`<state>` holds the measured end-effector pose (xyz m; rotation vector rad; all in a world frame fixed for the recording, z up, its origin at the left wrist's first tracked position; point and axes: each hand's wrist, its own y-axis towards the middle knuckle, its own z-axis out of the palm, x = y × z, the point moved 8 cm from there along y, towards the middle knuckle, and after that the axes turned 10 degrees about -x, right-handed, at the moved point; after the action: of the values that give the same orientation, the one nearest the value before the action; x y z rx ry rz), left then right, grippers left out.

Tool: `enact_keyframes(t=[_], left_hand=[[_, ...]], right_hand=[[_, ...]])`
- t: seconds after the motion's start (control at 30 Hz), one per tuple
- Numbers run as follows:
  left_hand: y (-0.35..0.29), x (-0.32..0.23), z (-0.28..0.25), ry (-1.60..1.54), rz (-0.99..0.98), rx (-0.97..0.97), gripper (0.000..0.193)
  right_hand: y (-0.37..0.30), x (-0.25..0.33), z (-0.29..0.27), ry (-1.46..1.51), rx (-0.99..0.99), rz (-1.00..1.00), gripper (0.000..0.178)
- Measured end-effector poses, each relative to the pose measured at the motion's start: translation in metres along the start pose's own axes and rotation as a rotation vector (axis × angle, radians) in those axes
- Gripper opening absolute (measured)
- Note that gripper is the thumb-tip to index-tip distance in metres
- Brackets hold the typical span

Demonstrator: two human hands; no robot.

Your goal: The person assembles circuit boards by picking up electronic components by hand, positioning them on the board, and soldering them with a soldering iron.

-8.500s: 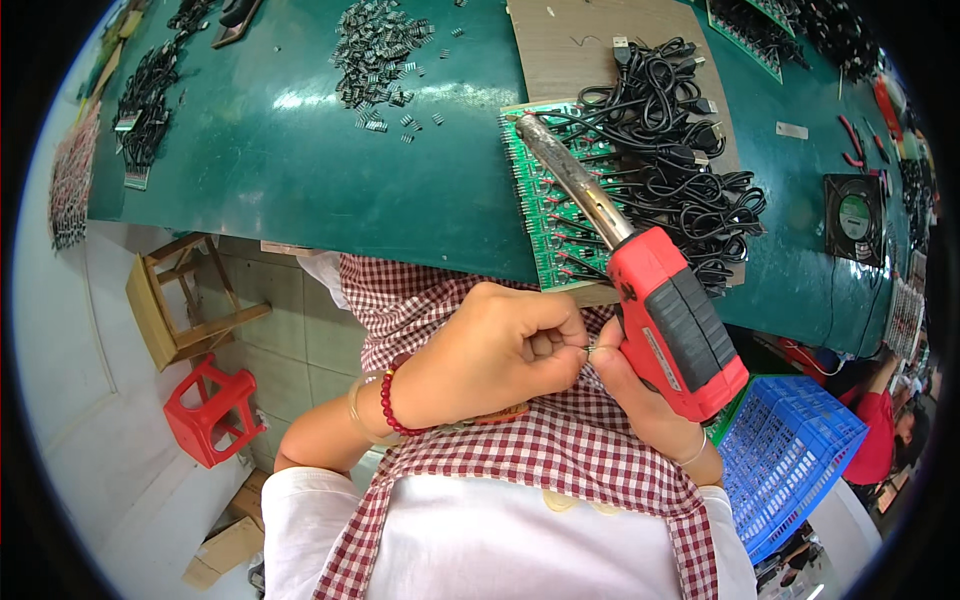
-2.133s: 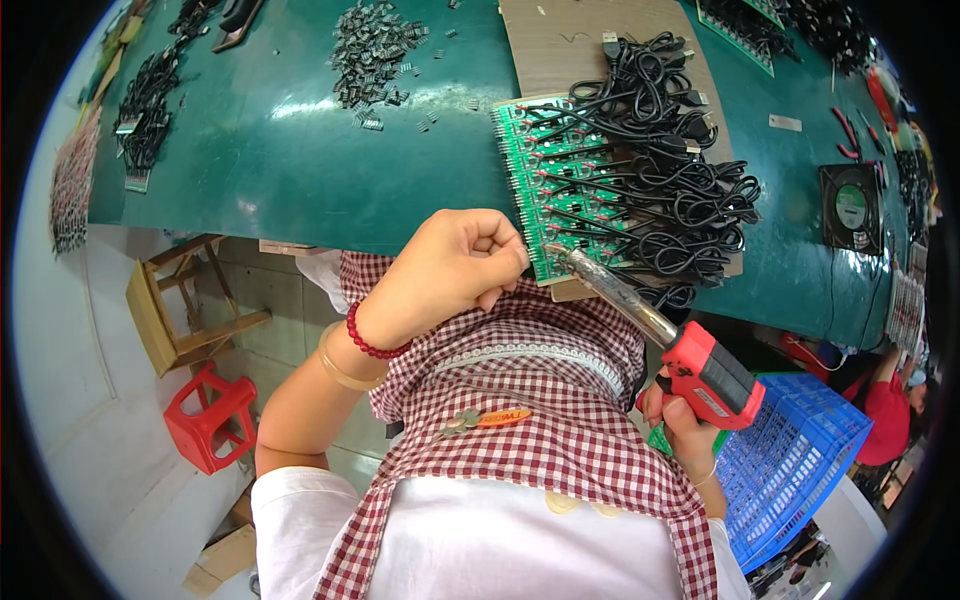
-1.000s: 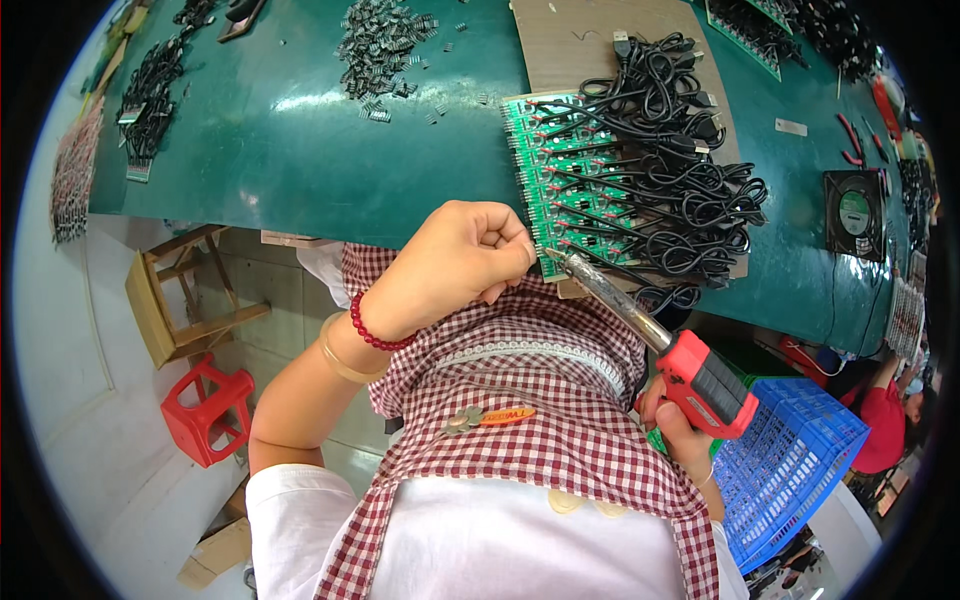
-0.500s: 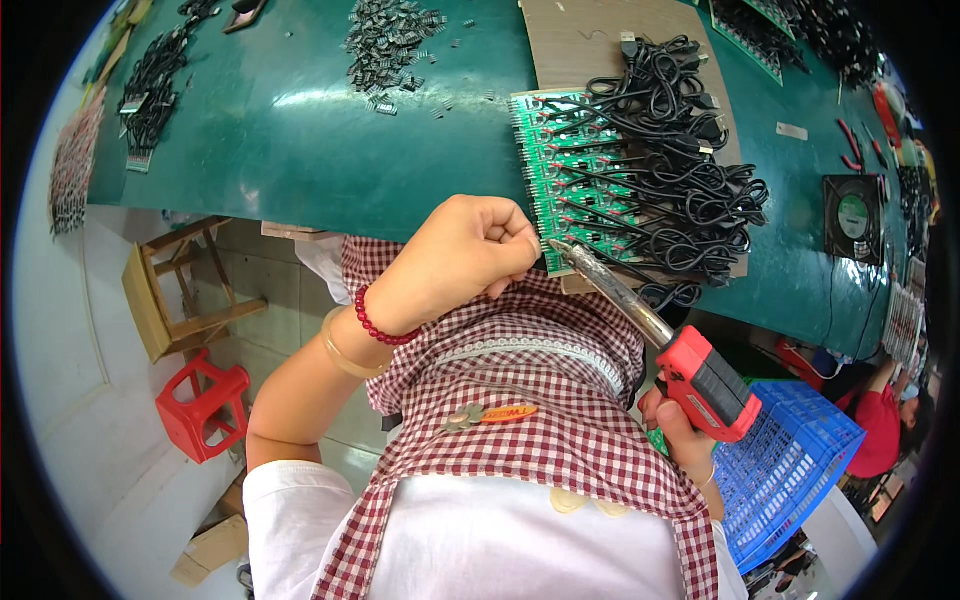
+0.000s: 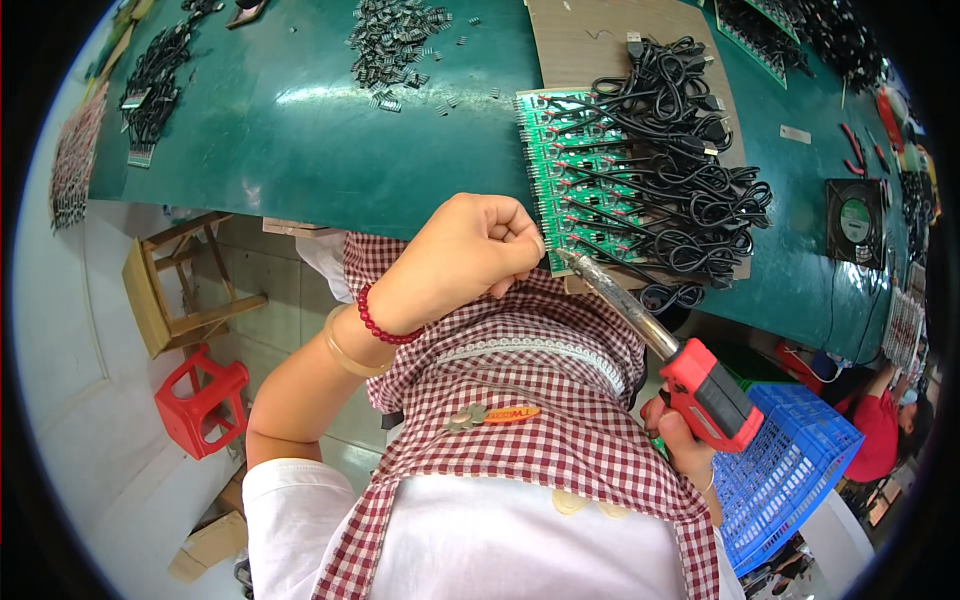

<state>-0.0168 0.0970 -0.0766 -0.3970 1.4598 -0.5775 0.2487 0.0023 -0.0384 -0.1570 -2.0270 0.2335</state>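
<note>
My left hand (image 5: 478,245) is closed in a pinch at the near left corner of a green circuit-board panel (image 5: 545,170). Whatever lies between its fingertips is too small or hidden to make out. In my right hand (image 5: 685,450) is a red and black soldering gun (image 5: 708,395), its long metal barrel slanting up to the left. The tip is at the panel's near end, just right of my left fingertips. Metal pins line the panel's left edge. Coiled black USB cables (image 5: 690,185) run from the panel to the right, joined by thin red and black wires.
Under the panel lies a brown sheet (image 5: 575,40) on the green table (image 5: 250,150). Loose small pin parts (image 5: 390,45) are heaped at the far middle. More cables (image 5: 155,80) lie far left. A blue crate (image 5: 790,470) stands right, a red stool (image 5: 200,400) left. Another person (image 5: 872,440) is far right.
The soldering gun's tip has drawn back slightly toward me along the panel's near end. My left hand keeps its pinch in nearly the same place. The whole view has shifted a little.
</note>
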Motion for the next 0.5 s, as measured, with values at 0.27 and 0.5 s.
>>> enact_keyframes(t=[0.27, 0.5], left_hand=[[0.004, -0.018, -0.020, 0.174, 0.114, -0.082, 0.011], [0.024, -0.085, -0.079, 1.054, 0.817, -0.747, 0.015]], right_hand=[[0.001, -0.004, -0.002, 0.040, 0.009, 0.036, 0.017], [0.003, 0.000, -0.003, 0.173, -0.049, 0.037, 0.022]])
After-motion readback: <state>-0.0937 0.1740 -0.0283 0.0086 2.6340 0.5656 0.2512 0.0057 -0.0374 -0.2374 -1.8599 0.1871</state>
